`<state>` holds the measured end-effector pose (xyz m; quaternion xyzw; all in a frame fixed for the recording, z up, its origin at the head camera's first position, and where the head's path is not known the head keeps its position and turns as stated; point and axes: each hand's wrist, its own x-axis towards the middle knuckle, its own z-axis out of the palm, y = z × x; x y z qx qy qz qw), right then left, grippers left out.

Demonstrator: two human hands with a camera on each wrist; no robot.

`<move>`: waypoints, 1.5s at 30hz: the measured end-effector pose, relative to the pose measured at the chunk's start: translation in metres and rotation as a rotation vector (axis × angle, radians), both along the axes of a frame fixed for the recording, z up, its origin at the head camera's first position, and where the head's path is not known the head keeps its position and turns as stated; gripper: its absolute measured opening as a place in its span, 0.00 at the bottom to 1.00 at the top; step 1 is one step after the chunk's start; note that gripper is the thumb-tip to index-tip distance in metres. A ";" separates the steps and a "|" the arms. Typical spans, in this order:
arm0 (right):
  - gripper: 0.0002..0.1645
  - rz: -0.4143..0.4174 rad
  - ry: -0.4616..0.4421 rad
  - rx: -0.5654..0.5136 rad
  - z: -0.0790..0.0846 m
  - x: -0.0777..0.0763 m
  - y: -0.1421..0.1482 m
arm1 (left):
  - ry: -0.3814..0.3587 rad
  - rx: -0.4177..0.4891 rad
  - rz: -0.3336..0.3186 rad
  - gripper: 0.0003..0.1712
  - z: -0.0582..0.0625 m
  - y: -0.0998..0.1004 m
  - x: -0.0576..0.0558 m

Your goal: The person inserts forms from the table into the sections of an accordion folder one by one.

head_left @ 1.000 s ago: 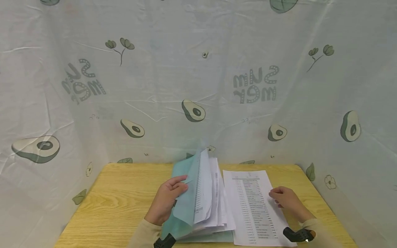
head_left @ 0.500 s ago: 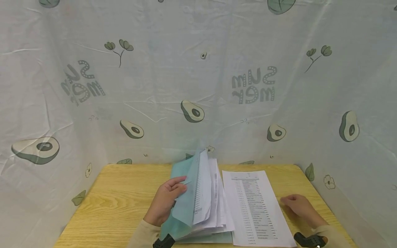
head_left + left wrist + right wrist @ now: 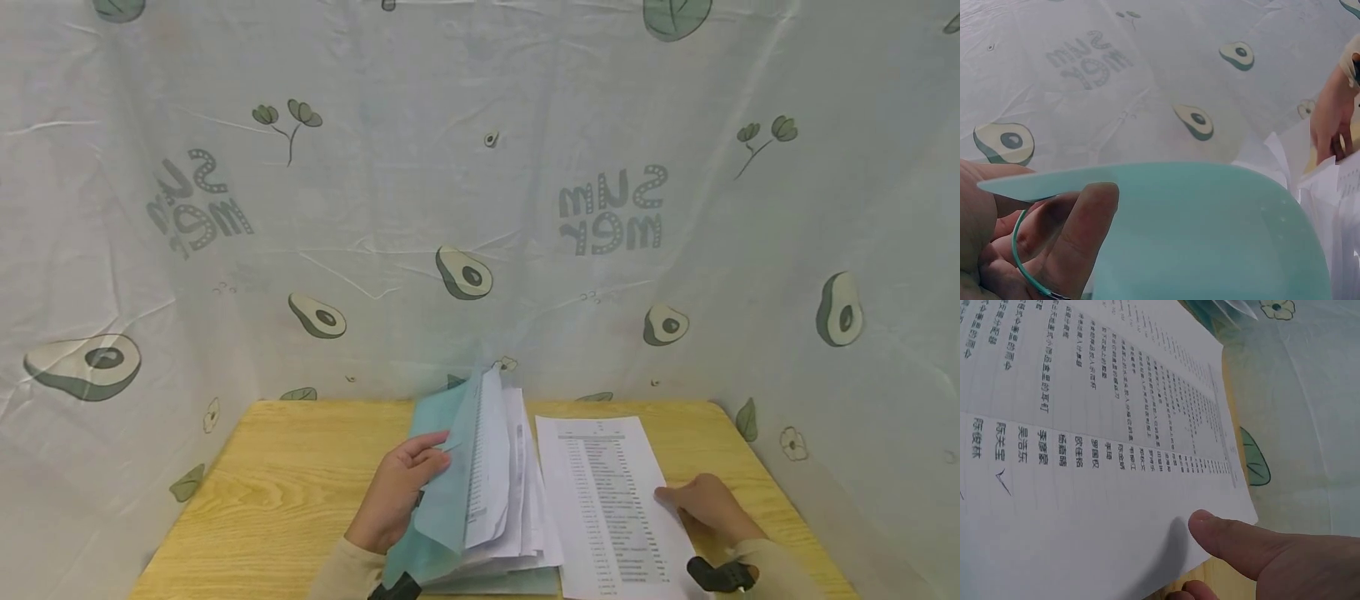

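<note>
My left hand (image 3: 405, 483) pinches the raised cover of a translucent turquoise plastic folder (image 3: 450, 492), thumb and fingers on either side of it. Up close in the left wrist view, the folder's rounded flap (image 3: 1210, 225) crosses in front of my fingers. A stack of white papers (image 3: 517, 483) leans inside the folder. To its right lies a printed sheet (image 3: 600, 500) with rows of text and some check marks. My right hand (image 3: 708, 504) is at that sheet's right edge, the thumb over the margin and casting a shadow; the other fingers are bent beside the edge, partly hidden.
The wooden table (image 3: 285, 475) reaches the hanging plastic sheet (image 3: 390, 200) with avocado prints, which encloses the back and both sides. Each wrist wears a black band (image 3: 720, 575).
The right hand drew back from the printed sheet to the right, then returned to its right edge. The left hand and folder stay about where they were.
</note>
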<state>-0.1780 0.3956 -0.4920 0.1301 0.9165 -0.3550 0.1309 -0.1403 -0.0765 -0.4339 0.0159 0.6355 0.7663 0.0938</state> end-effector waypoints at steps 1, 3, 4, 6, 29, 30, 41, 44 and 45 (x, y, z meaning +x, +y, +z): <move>0.25 0.016 0.004 0.036 0.000 0.000 -0.002 | -0.003 0.000 0.000 0.28 -0.001 0.000 0.000; 0.25 0.043 0.005 0.107 0.001 -0.001 -0.007 | -0.005 0.005 -0.003 0.29 -0.001 0.000 0.001; 0.27 0.054 0.004 0.139 0.002 -0.001 -0.009 | -0.007 0.008 -0.002 0.29 -0.002 0.000 0.001; 0.35 0.068 -0.002 0.187 0.003 -0.002 -0.013 | -0.004 0.013 -0.004 0.29 -0.003 0.000 0.002; 0.30 0.024 -0.004 0.180 0.000 0.003 -0.018 | 0.006 0.025 -0.010 0.29 0.000 0.007 0.003; 0.29 0.022 -0.004 0.173 0.000 0.003 -0.018 | 0.006 0.025 -0.010 0.29 0.000 0.007 0.003; 0.26 -0.028 0.008 0.119 0.004 0.007 -0.020 | 0.013 0.022 -0.011 0.29 0.000 0.005 0.002; 0.26 -0.048 0.005 0.100 0.002 0.007 -0.017 | 0.017 0.015 -0.007 0.29 0.001 0.004 0.002; 0.25 -0.048 0.010 0.097 0.001 0.007 -0.016 | 0.021 0.008 -0.005 0.28 0.001 0.004 0.002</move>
